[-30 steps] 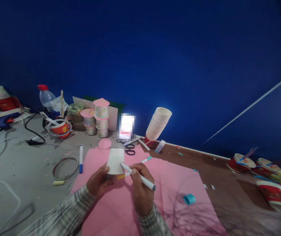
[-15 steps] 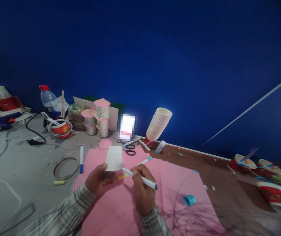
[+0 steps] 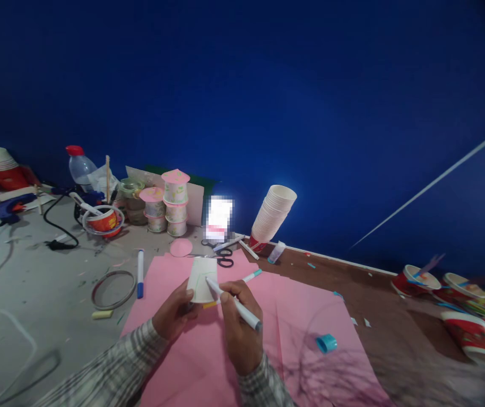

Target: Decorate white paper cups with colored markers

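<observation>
My left hand [image 3: 173,314] grips an upturned white paper cup [image 3: 201,277] by its lower rim, held above a large pink paper sheet [image 3: 310,316]. A faint green line shows on the cup's side. My right hand [image 3: 238,328] is closed on a white marker [image 3: 234,303], whose tip touches the cup's wall. A teal marker cap [image 3: 326,342] lies on the pink sheet to the right. Another teal-capped marker [image 3: 252,276] lies just beyond my hands.
A blue marker [image 3: 139,273], a wire ring [image 3: 113,289], scissors [image 3: 224,258], a pink paper disc [image 3: 181,247] and a glue stick [image 3: 276,252] lie around. Stacked white cups [image 3: 273,217], decorated cup towers [image 3: 174,203], a bottle [image 3: 79,167], a glue gun [image 3: 7,206] and red cups [image 3: 471,333] stand further off.
The cup tilted and shifted slightly in my left hand. My right hand lifted the marker tip from below the cup's rim back onto the cup's side.
</observation>
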A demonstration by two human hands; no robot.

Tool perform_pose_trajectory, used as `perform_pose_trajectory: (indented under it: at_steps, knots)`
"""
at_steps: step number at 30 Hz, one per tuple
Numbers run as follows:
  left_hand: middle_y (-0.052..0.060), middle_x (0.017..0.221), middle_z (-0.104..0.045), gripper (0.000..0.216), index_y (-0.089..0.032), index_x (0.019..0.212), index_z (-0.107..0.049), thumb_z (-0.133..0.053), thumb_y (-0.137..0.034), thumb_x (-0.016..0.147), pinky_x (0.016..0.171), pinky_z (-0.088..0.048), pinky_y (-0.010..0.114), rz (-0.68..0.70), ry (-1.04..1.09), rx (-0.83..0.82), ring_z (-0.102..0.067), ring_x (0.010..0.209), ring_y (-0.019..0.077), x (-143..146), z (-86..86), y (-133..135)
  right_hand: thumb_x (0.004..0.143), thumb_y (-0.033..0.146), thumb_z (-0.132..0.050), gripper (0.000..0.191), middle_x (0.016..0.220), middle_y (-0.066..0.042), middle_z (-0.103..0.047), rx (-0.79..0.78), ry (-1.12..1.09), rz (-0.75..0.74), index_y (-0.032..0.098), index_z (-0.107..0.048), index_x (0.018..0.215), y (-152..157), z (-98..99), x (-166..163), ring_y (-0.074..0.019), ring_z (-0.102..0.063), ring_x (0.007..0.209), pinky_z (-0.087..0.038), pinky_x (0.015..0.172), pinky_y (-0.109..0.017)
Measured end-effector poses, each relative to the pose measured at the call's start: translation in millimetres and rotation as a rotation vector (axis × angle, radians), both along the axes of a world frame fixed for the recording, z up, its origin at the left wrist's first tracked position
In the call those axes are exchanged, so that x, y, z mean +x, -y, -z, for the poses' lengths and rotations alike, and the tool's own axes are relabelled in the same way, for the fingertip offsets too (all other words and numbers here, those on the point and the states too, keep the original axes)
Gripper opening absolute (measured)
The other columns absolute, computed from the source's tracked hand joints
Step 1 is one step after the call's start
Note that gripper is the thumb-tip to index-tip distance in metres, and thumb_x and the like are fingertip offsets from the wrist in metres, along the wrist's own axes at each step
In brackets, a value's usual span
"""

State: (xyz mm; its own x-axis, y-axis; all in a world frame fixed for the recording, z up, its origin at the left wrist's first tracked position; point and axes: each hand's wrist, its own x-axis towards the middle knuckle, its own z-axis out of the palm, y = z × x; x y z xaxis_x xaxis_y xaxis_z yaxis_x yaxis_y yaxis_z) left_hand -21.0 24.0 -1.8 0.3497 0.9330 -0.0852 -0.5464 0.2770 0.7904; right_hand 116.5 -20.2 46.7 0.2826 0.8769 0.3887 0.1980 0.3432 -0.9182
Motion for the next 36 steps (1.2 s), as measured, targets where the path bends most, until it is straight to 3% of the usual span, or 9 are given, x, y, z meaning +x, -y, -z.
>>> perform_pose_trajectory:
  at_steps: [12, 23, 28, 36]
  knots:
    - [-0.002, 0.043, -0.049, 0.024, -0.014, 0.078, -0.060, -0.057, -0.031, 0.062, 0.028, -0.013, 0.024, 0.018, -0.033, 0.033, -0.026, 0.028, 0.0072, -0.5, 2.9, 0.5, 0.076, 0.020, -0.054, 0.014, 0.070, -0.001, -0.066, 0.003, 0.042, 0.007, 0.021, -0.067, 0.077, 0.1, -0.8, -1.0, -0.0213, -0.061, 0.060, -0.048, 0.054, -0.028]
    - [-0.003, 0.038, -0.051, 0.022, -0.012, 0.069, -0.060, -0.057, -0.032, 0.061, 0.030, -0.018, 0.023, -0.042, 0.036, -0.028, -0.026, 0.026, 0.0062, -2.3, -2.2, -3.5, 0.071, 0.017, -0.050, 0.019, 0.052, 0.003, -0.059, -0.036, 0.071, 0.058, 0.022, -0.060, 0.056, 0.2, -1.4, 6.2, -0.0193, -0.053, 0.050, -0.042, 0.050, -0.027]
    - [-0.002, 0.044, -0.052, 0.025, -0.012, 0.076, -0.060, -0.055, -0.032, 0.063, 0.029, -0.014, 0.023, -0.018, -0.010, 0.013, -0.025, 0.028, 0.0060, -0.5, 0.0, -1.5, 0.075, 0.020, -0.050, 0.017, 0.059, 0.002, -0.061, -0.017, 0.007, 0.017, 0.023, -0.065, 0.068, 2.0, -3.8, 4.7, -0.0185, -0.054, 0.050, -0.043, 0.046, -0.025]
    - [-0.003, 0.044, -0.049, 0.025, -0.013, 0.078, -0.059, -0.053, -0.033, 0.064, 0.029, -0.014, 0.024, -0.024, -0.112, 0.073, -0.025, 0.030, 0.0077, 1.2, 2.9, -0.6, 0.076, 0.020, -0.054, 0.013, 0.071, 0.000, -0.065, 0.015, 0.072, -0.004, 0.023, -0.066, 0.080, 0.1, 2.0, -2.1, -0.0209, -0.061, 0.062, -0.049, 0.056, -0.028]
